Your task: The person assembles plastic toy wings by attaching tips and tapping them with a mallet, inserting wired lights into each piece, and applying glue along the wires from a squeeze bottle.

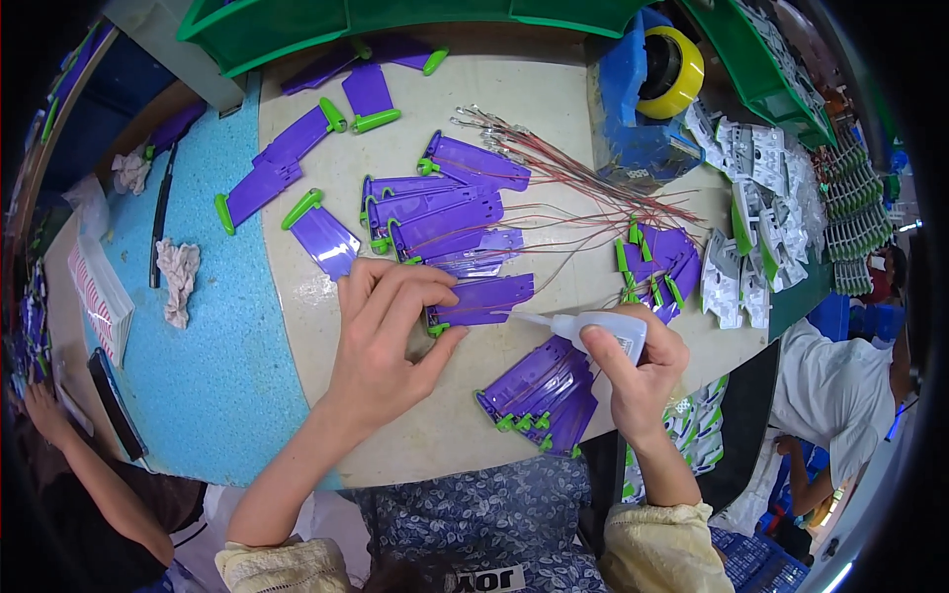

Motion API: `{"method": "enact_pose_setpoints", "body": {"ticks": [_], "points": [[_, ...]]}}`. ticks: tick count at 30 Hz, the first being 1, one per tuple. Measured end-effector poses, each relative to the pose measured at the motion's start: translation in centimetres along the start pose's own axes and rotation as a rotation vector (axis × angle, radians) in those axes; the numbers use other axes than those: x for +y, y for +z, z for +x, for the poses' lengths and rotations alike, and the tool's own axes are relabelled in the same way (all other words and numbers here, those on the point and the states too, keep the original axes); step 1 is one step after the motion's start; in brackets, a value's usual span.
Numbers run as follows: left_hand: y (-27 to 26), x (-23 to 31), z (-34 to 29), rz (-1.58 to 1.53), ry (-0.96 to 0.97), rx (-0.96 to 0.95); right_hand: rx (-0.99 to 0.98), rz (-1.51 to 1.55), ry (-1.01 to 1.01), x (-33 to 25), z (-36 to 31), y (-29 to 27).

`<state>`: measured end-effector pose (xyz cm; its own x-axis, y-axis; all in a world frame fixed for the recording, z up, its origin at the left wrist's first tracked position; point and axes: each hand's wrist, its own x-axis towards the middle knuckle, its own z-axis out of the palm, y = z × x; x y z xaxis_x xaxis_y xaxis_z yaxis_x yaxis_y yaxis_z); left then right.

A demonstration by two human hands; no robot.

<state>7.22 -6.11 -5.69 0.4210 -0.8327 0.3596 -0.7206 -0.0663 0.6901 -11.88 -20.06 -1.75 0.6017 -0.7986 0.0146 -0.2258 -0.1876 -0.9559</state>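
My left hand (384, 346) pinches the green-tipped left end of a purple plastic piece (486, 300) on the table. Its fingers are bent round that end and partly cover it. In my right hand (647, 381) is a white squeeze bottle (625, 328) with a long thin nozzle, held nearly level. The nozzle tip points left and reaches the right part of the purple piece; whether they touch I cannot tell. Just above lie overlapping purple pieces (445, 212) with thin wires. Below the bottle a fanned stack of purple pieces (539, 390) lies near the table's front edge.
Red and white wires (573, 168) spread across the table's back. A tape dispenser (643, 109) with a yellow roll stands at back right, beside white-and-green parts (756, 188). Green bins (415, 18) line the far edge. A co-worker's arm (94, 474) shows at left.
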Motion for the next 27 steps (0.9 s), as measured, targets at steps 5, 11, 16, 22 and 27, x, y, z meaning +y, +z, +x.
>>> {"method": "enact_pose_setpoints", "body": {"ticks": [5,11,16,22,27], "points": [[0.1,0.1,0.0,-0.002,-0.010,-0.015,-0.006,-0.100,0.003,0.5,0.3,-0.3],[-0.1,3.5,-4.8,0.070,0.218,-0.231,0.153,0.254,0.201,-0.5,-1.0,-1.8],[0.2,1.2,-2.7,0.216,0.057,-0.027,0.090,0.132,0.113,-0.5,-2.0,-1.7],[0.1,1.3,-2.5,0.139,0.018,-0.040,-0.049,-0.200,-0.187,-0.1,-1.0,0.5],[-0.1,1.3,-2.4,0.109,0.021,-0.032,-0.006,-0.211,-0.124,-0.5,-1.4,-0.2]]}}
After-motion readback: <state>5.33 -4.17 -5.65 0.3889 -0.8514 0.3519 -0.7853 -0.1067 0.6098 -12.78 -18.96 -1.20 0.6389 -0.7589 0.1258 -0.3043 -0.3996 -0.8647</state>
